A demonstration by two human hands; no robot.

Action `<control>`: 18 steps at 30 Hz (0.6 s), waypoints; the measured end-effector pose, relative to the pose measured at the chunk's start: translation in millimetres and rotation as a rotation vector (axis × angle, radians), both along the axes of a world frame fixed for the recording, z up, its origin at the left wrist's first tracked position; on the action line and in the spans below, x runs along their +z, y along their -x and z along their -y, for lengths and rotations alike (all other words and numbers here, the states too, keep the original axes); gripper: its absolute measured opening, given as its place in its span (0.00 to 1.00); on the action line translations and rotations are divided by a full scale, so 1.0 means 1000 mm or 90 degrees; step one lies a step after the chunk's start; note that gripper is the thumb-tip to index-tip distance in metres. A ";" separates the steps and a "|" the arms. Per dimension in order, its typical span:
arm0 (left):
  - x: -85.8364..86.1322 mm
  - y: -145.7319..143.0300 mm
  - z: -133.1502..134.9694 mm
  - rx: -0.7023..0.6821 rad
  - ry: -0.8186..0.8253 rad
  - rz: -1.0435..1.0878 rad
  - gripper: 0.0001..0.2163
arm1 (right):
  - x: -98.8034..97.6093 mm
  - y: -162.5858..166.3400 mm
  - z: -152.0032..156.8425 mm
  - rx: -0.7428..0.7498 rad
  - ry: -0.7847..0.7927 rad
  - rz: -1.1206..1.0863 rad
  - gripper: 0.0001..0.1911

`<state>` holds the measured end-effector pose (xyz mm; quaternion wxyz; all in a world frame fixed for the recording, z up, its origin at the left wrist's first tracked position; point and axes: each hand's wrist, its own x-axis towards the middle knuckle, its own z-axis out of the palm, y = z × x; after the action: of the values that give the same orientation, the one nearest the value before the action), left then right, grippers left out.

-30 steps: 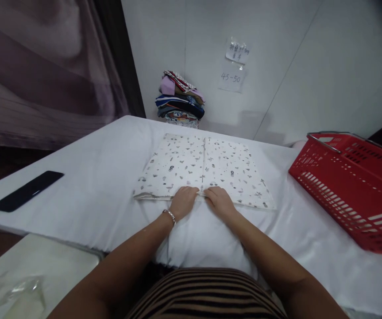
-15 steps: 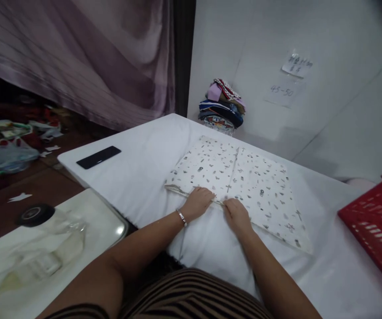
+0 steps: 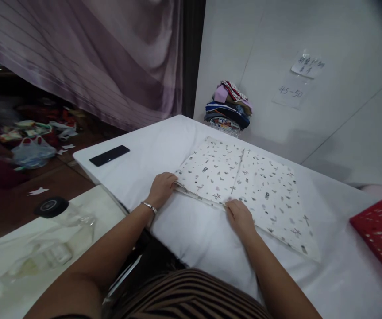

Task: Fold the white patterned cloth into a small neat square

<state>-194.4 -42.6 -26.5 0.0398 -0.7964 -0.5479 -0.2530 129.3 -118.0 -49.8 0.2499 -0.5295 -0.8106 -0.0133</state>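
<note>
A white cloth with a small grey-brown print lies folded flat on the white-covered table, a crease running across its middle. My left hand, with a bracelet at the wrist, pinches the cloth's near left corner. At the middle of the near edge, close to the crease, my right hand grips the layers between thumb and fingers. Between the two hands the near edge runs straight, with its layers showing. The right part of the cloth rests on the table beyond my right hand.
A black phone lies at the table's left end. A red plastic basket stands at the right. Folded clothes are stacked by the wall. On a lower white surface at left lies a clear bottle beside a black round lid.
My left hand has slid left along the cloth's near edge, from beside my right hand to the corner. My right hand stays near the middle. The view has shifted slightly.
</note>
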 end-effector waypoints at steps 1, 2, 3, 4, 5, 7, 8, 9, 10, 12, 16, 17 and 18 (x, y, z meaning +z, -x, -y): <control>0.000 0.004 -0.002 -0.002 0.000 0.009 0.12 | 0.001 0.001 0.000 -0.003 -0.006 0.010 0.12; 0.000 0.007 -0.004 -0.006 0.002 0.019 0.12 | 0.002 0.003 -0.001 -0.003 -0.015 0.020 0.12; -0.001 0.009 -0.006 -0.010 0.006 0.028 0.12 | 0.003 0.005 -0.002 -0.002 -0.023 0.030 0.12; -0.001 0.010 -0.008 -0.011 0.011 0.037 0.13 | 0.004 0.007 -0.003 0.001 -0.030 0.039 0.12; -0.002 0.011 -0.010 -0.009 0.018 0.043 0.13 | 0.005 0.008 -0.004 0.005 -0.034 0.046 0.12; -0.003 0.013 -0.015 -0.004 0.036 0.047 0.13 | 0.006 0.011 -0.006 0.020 -0.031 0.053 0.12; -0.004 0.013 -0.017 -0.003 0.046 0.045 0.14 | 0.006 0.011 -0.007 0.027 -0.027 0.052 0.12; -0.005 0.014 -0.019 -0.005 0.058 0.041 0.14 | 0.006 0.012 -0.007 0.033 -0.022 0.048 0.12; -0.006 0.014 -0.020 -0.008 0.070 0.034 0.14 | 0.005 0.012 -0.008 0.037 -0.016 0.040 0.12; -0.007 0.014 -0.020 -0.011 0.087 0.025 0.15 | 0.004 0.011 -0.008 0.039 -0.007 0.022 0.13; -0.006 0.008 -0.010 -0.011 0.062 0.028 0.19 | 0.006 0.010 -0.009 0.038 0.029 0.009 0.12; -0.004 0.005 -0.005 -0.015 0.048 0.033 0.21 | 0.007 0.010 -0.009 0.036 0.041 0.009 0.11; -0.003 0.002 0.000 -0.024 0.036 0.036 0.22 | 0.009 0.010 -0.009 0.034 0.052 0.009 0.11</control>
<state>-196.9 -42.2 -29.5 -0.0026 -0.7999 -0.5407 -0.2604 119.1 -108.8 -40.6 0.2223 -0.5175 -0.8260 0.0226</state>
